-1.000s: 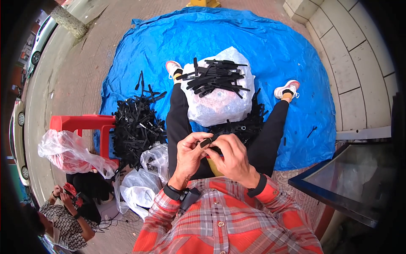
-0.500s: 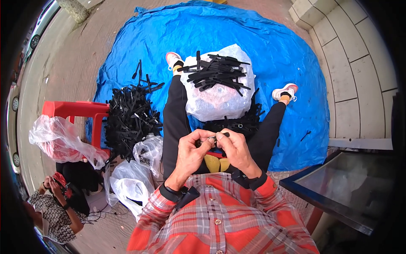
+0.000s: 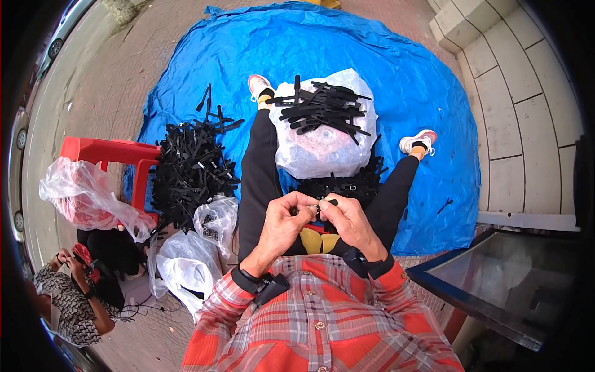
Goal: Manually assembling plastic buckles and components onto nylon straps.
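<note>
Above my lap, my left hand (image 3: 280, 228) and my right hand (image 3: 351, 224) meet with fingertips pinched. Between them is a short black strap (image 3: 333, 202) with a small shiny metal piece, possibly a buckle; fingers hide most of it. Beyond my hands, a pile of similar black straps (image 3: 365, 184) lies between my legs. Past that sits a stuffed translucent plastic bag (image 3: 322, 155), topped by a loose heap of black straps (image 3: 325, 113). A larger mound of black straps (image 3: 189, 177) spreads beside my left leg.
Blue tarp (image 3: 427, 93) lies under my legs. At left stand a red plastic stool (image 3: 108, 149) draped with a clear bag (image 3: 80, 192), and white plastic bags (image 3: 186, 263). Another person (image 3: 74, 297) sits lower left. A glass-topped, dark-framed case (image 3: 489, 273) is close on my right, below a tiled wall (image 3: 496, 124).
My view has shifted slightly. Both hands stay pinched together over my lap, with the fingertips moving a little on the strap. The piles look the same.
</note>
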A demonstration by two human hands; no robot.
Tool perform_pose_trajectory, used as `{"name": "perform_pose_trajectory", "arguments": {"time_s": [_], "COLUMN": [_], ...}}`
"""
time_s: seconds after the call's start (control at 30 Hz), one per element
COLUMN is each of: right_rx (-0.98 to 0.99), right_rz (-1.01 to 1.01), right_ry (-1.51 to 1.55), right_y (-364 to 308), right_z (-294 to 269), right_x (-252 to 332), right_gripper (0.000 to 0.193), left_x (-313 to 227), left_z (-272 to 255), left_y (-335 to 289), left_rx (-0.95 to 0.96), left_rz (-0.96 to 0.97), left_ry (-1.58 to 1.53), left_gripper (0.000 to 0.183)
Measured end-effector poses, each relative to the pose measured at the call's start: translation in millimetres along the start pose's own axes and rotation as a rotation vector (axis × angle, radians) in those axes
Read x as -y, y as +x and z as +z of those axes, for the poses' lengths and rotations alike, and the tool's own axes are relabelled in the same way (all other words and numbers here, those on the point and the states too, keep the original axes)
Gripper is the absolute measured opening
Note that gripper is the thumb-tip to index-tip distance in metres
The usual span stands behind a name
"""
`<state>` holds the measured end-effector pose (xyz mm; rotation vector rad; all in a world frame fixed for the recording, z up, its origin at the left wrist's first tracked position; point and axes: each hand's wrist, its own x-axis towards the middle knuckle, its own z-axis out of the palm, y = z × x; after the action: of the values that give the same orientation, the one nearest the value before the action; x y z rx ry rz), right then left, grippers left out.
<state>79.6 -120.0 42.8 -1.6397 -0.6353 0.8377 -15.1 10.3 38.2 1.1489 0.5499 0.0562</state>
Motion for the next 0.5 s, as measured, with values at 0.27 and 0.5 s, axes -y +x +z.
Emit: {"name": "perform_pose_trajectory", "arguments": {"time_s": [0.27, 0.5], "right_rx": [-0.044, 0.053], "right_rz": [-0.632, -0.587], "right_ry": [-0.920, -1.375], "right_y": [3, -11], "right_z": [9, 15], "right_x": [17, 18], "right_gripper": [0.015, 0.012], "left_x": [12, 13], "left_z": [-1, -8], "left_y": [0, 0], "left_rx": [-0.078, 0.011], "left_rz": [0.166, -0.017], "left_ry": [0.257, -0.016], "left_gripper": [0.010, 0.019]}}
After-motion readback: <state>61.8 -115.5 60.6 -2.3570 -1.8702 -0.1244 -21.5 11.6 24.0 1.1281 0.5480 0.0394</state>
